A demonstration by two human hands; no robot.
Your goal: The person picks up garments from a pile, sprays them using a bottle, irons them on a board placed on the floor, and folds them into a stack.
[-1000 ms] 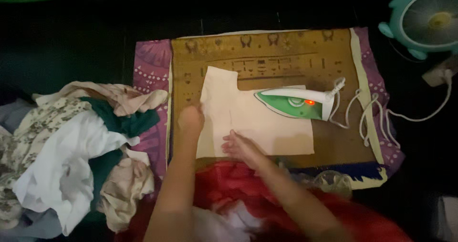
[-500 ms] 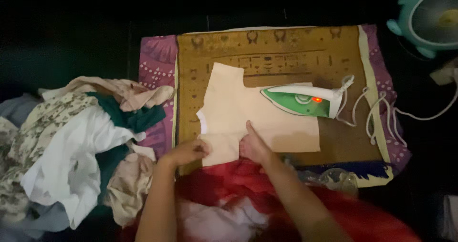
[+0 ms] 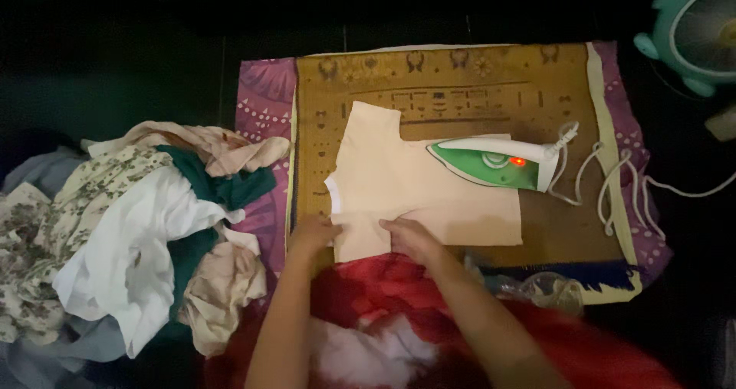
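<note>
Down on the floor there's a brown patterned mat (image 3: 460,75) laid over a purple cloth (image 3: 261,105), and a small cream shirt (image 3: 406,186) is spread flat on it. Both hands sit on the shirt's near sleeve — left hand (image 3: 313,232) at its left edge, fingers curled onto the fabric, though I can't tell if it's actually pinching it or just pressing. Right hand (image 3: 410,236) lies open and flat, palm down on the cloth, gripping nothing. A green and white iron (image 3: 491,163) rests on the shirt's far right part, well apart from the hands, with a red light glowing near its back end; its white cord (image 3: 606,190) loops off to the right. Left of the mat is a heap of clothes (image 3: 138,236) — white, dark green, floral, beige. Red fabric (image 3: 383,297) bunches up under the forearms. A teal fan (image 3: 698,36) peeks in at the top right corner.
</note>
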